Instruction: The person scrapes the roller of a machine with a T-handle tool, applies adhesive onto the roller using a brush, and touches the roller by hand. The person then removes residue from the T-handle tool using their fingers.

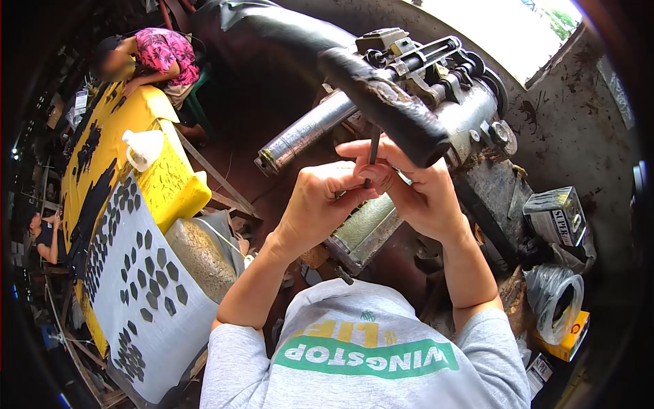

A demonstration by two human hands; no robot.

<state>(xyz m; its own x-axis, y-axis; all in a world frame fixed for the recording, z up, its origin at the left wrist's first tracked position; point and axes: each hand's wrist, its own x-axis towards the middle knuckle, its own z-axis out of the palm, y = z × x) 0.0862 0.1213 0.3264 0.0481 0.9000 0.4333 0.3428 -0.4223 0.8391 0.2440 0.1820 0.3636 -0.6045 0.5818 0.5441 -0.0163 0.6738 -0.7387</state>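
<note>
Between my two hands is a thin dark strip-like piece (373, 146), seen almost edge-on; its material is unclear. My left hand (325, 194) pinches its lower end with thumb and fingertips. On the other side, my right hand (412, 180) has its thumb and fingers closed on the same piece, index finger stretched behind it. Both hands are just in front of a machine with a silver cylinder arm (310, 131). A worn black padded part (385, 102) of it hangs above my right hand. Below my fingers lies a greenish ridged plate (364, 225).
At left, a white sheet (197, 320) bears many dark cut pieces (155, 279). Beyond it are a yellow-covered table (146, 102), a white jug (143, 148) and a seated person in a pink shirt (163, 54). At right stand a tin can (555, 215) and a plastic-wrapped roll (555, 300).
</note>
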